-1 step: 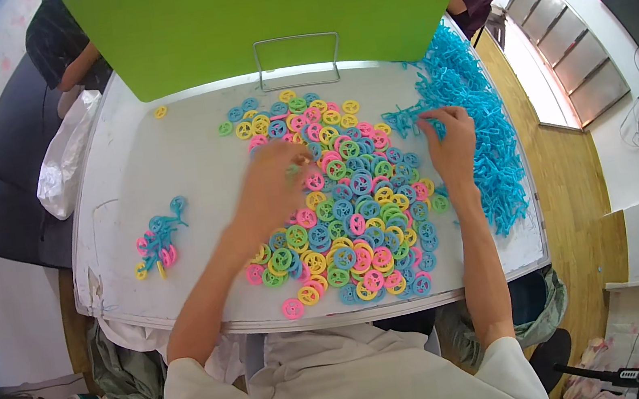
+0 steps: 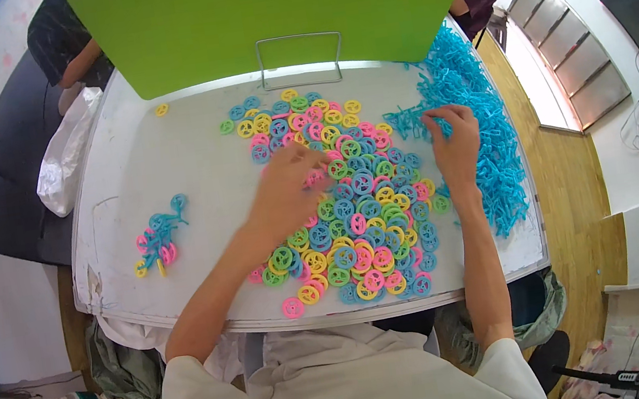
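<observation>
Our left hand (image 2: 295, 185) is down on the pile of colourful plastic wheels (image 2: 353, 203) mid-tabletop (image 2: 167, 164), fingers curled, though we can't tell if its grip has one. Our right hand (image 2: 454, 140) pinches at the blue sticks (image 2: 480, 120) heaped along the right edge; a small assembled bunch (image 2: 158, 238) sits far left.
</observation>
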`<state>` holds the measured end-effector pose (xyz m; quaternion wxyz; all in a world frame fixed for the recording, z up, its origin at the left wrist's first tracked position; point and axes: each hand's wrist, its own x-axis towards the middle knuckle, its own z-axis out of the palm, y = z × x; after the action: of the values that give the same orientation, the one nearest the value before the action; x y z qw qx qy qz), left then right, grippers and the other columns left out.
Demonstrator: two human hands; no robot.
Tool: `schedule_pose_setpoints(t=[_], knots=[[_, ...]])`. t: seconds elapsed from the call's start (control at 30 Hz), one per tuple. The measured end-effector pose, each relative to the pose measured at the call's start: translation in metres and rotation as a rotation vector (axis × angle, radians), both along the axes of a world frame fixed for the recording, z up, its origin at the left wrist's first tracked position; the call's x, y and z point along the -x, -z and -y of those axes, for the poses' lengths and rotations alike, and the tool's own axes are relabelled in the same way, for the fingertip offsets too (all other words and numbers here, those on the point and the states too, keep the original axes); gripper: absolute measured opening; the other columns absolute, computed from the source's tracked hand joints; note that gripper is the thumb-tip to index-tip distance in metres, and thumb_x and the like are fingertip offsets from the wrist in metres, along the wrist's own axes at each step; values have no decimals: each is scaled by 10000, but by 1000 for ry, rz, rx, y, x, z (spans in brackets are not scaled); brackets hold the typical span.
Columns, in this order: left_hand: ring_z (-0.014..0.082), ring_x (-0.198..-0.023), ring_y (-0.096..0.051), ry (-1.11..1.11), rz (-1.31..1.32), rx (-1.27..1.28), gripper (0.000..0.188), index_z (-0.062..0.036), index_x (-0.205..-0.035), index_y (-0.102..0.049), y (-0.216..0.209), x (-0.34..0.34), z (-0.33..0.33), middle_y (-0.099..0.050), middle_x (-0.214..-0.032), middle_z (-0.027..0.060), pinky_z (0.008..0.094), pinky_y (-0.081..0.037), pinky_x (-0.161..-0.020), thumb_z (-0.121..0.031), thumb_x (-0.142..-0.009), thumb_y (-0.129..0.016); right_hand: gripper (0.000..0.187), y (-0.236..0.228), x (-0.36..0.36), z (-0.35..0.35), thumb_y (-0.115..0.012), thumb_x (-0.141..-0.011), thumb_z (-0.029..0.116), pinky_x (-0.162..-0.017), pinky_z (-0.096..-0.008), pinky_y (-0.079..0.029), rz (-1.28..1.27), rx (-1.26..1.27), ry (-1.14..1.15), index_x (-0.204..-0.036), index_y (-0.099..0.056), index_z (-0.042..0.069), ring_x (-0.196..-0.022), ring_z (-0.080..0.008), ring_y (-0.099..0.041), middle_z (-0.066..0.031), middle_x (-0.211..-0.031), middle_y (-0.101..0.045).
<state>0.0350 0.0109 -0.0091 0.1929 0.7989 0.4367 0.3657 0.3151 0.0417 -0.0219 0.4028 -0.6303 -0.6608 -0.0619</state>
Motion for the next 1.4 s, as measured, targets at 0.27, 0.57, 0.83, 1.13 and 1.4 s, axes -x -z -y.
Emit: schedule_pose_setpoints(t=[0.27,0.57,0.83,1.13,1.4], knots=[[188,-797,-605,1,171,427,195,-39,-976,-621,-8,-15,5,-614,-887,75,294,-475,-684,-94,-804,-692,205,-10,20,6,-542,-966,189,-784,-275,-481,-857,-113,-282,-981,-606,-6,-905,-118,-616,-61,-942,-663],[93,-827,-605,100,804,739,234,-32,-1047,-588,-14,-7,6,-625,-928,26,249,-513,-705,-229,-922,-613,198,-27,68,37,-683,-786,-18,-626,-217,-465,-686,484,-624,-982,-680,15,-738,-64,-563,-19,-864,-635],[98,-894,-591,179,733,896,227,-57,-1074,-541,-15,-7,6,-590,-943,3,245,-503,-751,-243,-949,-576,263,-21,81,45,-743,-736,-5,-634,-213,-480,-576,421,-619,-974,-634,17,-782,-61,-590,-11,-862,-642],[115,-885,-605,48,795,799,79,-28,-998,-533,-4,-11,5,-610,-930,50,255,-521,-743,-78,-937,-540,110,-13,87,45,-682,-822,9,-619,-203,-480,-836,521,-641,-921,-639,-7,-742,-80,-626,-51,-877,-673],[135,-826,-626,16,651,469,125,18,-1018,-580,0,-19,10,-621,-899,85,260,-532,-712,27,-911,-516,172,-17,91,45,-696,-839,107,-688,-242,-534,-831,608,-521,-860,-628,-50,-753,-118,-656,-97,-802,-676]])
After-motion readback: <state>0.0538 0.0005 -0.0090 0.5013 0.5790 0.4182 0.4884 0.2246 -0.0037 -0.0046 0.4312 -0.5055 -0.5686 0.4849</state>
